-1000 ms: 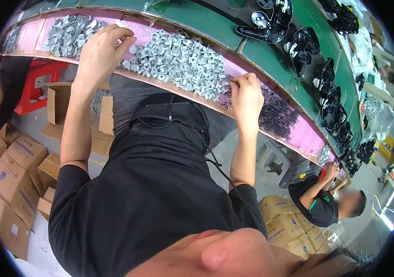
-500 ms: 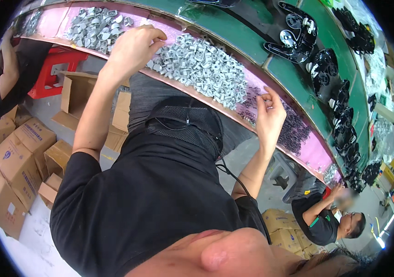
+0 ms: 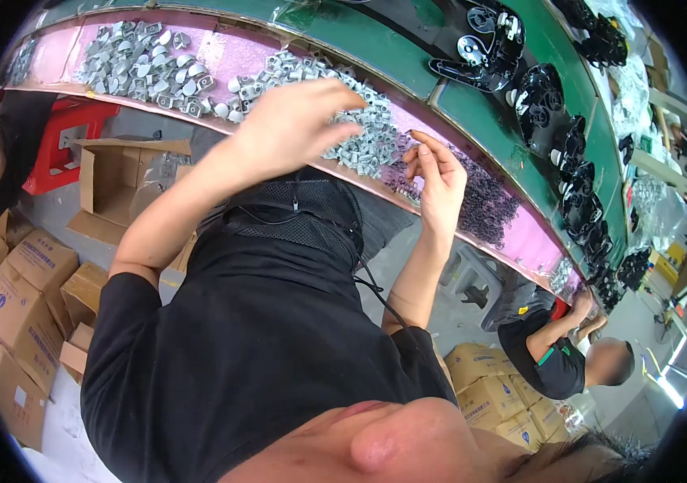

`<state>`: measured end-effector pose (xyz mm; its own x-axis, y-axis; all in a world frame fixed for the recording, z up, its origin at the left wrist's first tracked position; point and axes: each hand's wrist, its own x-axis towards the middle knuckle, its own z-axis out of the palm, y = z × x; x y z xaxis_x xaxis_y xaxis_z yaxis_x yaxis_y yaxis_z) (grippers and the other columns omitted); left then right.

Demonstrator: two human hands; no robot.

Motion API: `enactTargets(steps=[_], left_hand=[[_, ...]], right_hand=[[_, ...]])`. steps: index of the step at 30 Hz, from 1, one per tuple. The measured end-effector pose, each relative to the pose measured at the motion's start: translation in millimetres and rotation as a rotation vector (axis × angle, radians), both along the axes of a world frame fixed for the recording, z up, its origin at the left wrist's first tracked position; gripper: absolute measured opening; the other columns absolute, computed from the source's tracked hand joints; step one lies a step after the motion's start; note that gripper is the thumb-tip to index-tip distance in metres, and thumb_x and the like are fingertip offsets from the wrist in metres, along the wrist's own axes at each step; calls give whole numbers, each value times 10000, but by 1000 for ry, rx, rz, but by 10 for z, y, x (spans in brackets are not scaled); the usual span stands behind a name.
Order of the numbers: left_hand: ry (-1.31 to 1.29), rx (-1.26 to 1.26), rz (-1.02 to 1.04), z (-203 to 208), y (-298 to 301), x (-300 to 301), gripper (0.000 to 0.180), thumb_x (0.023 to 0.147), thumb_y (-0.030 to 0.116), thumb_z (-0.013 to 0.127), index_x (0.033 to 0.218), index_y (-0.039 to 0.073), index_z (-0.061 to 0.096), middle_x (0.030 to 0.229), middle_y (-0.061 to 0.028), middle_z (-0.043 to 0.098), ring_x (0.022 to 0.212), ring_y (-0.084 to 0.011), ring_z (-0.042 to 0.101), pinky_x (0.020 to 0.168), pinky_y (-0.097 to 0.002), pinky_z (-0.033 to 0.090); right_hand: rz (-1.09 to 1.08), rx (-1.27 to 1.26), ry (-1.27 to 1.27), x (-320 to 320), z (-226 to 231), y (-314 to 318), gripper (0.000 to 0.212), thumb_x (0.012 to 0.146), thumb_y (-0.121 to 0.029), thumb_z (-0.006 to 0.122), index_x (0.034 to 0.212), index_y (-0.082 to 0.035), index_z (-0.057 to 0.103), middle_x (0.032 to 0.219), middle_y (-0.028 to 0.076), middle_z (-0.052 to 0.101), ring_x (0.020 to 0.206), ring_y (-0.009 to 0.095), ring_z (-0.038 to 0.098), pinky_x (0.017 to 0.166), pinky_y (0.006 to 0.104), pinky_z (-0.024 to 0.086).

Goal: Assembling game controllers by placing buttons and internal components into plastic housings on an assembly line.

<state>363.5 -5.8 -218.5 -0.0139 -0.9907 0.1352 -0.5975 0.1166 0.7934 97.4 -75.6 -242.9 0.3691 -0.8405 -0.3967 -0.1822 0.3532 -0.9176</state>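
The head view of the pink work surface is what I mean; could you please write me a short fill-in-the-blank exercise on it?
1. The small grey metal parts lie heaped on a strip coloured ____.
2. The left hand hovers over the ____ metal parts.
3. The right hand is beside a pile of small ____ pieces.
4. The brown boxes on the floor are made of ____.

Missing words: pink; grey; dark; cardboard

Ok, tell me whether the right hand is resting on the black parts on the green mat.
No, the right hand is at the small dark pieces on the pink sheet.
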Motion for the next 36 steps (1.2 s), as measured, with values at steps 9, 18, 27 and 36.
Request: enactTargets(steps=[9, 18, 27, 36], left_hand=[[231, 297, -186, -147, -204, -397, 218, 984, 221, 690, 1037, 9, 701, 818, -107, 701, 789, -265, 718, 701, -353, 557], [-182, 63, -157, -438, -439, -606, 211, 941, 246, 705, 960, 40, 746, 929, -111, 728, 875, -295, 727, 733, -408, 587], [-419, 26, -189, -513, -537, -616, 132, 784, 61, 677, 895, 34, 743, 975, -134, 688, 960, -309, 709, 762, -429, 606], [-444, 50, -182, -627, -596, -727, 104, 804, 81, 679, 856, 17, 743, 979, -169, 689, 958, -328, 711, 757, -442, 606]], right_hand=[[48, -201, -3, 17, 51, 75, 276, 977, 76, 640, 1245, 60, 707, 1047, 71, 693, 799, 88, 613, 738, 221, 514], [-298, -128, -48, -261, -106, 75, 254, 951, 62, 695, 1205, 64, 697, 1033, 107, 735, 822, 125, 683, 751, 259, 571], [-341, -40, -296, -168, -104, 65, 303, 1032, 3, 579, 1329, 56, 609, 982, 87, 660, 814, 163, 663, 747, 337, 598], [-361, 48, -414, -165, -161, 58, 270, 1003, 1, 622, 1268, 35, 582, 1042, 166, 713, 809, 216, 692, 738, 365, 611]])
